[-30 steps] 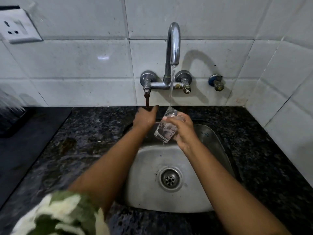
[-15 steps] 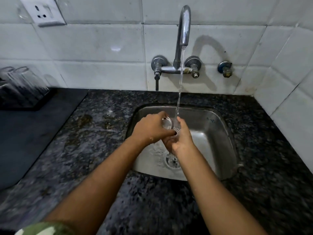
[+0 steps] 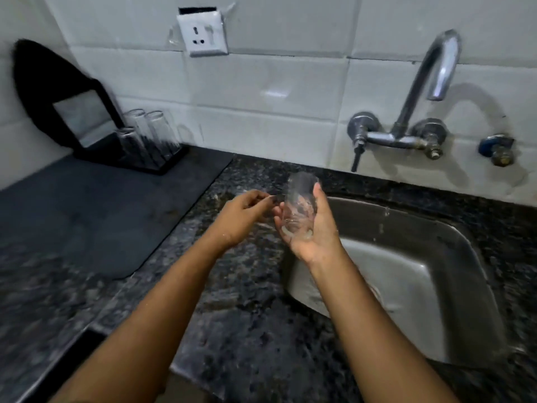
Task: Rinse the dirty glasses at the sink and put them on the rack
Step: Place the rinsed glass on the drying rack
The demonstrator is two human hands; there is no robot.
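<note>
My right hand grips a clear wet glass, held upside down over the counter just left of the steel sink. My left hand hovers beside the glass, fingers loosely curled, holding nothing. A black rack stands at the back left against the wall with several clear glasses upside down on it. The tap is on the wall above the sink; only a few drops fall from it.
A dark mat covers the counter between the rack and the sink. The granite counter is wet. A wall socket sits above. A second valve is at the right of the tap.
The water stream has stopped. Both hands have moved left, out from under the tap, with the glass now inverted in my right hand. My left hand has come off the glass.
</note>
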